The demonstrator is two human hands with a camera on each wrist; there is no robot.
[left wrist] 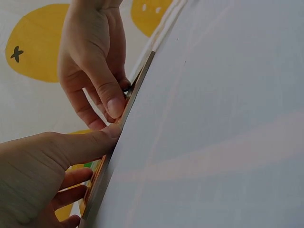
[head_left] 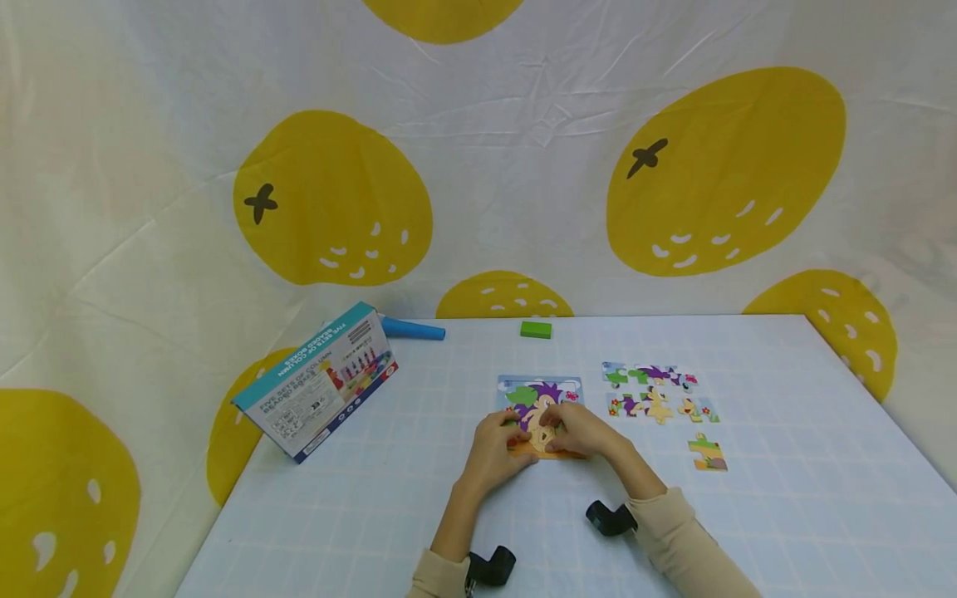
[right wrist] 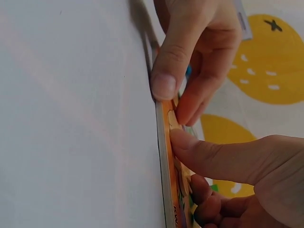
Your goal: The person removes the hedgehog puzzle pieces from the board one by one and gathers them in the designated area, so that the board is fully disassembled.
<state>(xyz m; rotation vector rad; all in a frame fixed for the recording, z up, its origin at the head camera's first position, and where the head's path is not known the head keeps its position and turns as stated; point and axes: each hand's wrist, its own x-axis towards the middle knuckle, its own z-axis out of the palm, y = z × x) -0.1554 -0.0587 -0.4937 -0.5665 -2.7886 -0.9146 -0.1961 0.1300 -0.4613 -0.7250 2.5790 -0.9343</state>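
Observation:
A jigsaw puzzle board lies flat on the table, with a purple-spined cartoon animal, a green leaf and an orange bottom strip. My left hand rests at its lower left, thumb along the front edge and fingers on the picture. From the right, my right hand touches the lower middle of the picture with loosely bent fingers. In the right wrist view the right thumb presses on the face near the orange strip. The left thumb meets the front edge in the left wrist view. Both hands hide part of the picture.
Right of the board lie several loose puzzle pieces, with a corner piece nearer to me. A tilted cardboard box leans at the left, a blue tube behind it. A green block sits at the table's back edge.

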